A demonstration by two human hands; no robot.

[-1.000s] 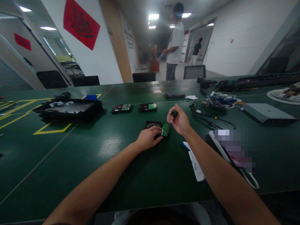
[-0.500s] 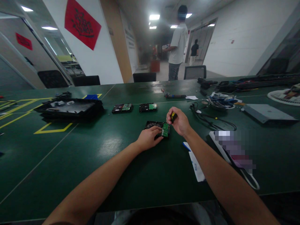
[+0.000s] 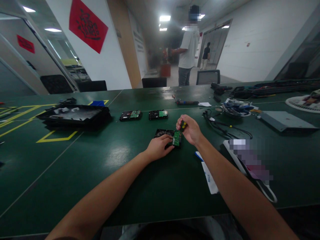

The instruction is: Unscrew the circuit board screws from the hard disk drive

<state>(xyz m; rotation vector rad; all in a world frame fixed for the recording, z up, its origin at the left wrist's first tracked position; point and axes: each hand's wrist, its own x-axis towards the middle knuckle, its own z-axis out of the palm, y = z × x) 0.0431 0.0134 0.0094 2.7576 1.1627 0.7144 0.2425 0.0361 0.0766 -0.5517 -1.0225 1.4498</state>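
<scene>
A black hard drive (image 3: pixel 165 134) with a green circuit board (image 3: pixel 177 138) lies on the green table (image 3: pixel 75 173) in front of me. My left hand (image 3: pixel 158 146) rests on the drive's near edge, fingers curled on it, holding it down. My right hand (image 3: pixel 188 129) is closed on a small screwdriver with a yellow and black handle (image 3: pixel 183 125), held upright just above the circuit board's right end. The tip is hidden behind the hand and board.
Two more hard drives (image 3: pixel 130 115) (image 3: pixel 158 114) lie farther back. A black tray (image 3: pixel 72 115) sits at left, cables (image 3: pixel 225 128) and a grey box (image 3: pixel 285 120) at right, a white paper strip (image 3: pixel 208 176) near my right forearm. A person (image 3: pixel 187 50) stands beyond the table.
My right hand closed round the screwdriver handle and came down and slightly left toward the circuit board. My left hand stayed on the drive. The person in the background shifted a little.
</scene>
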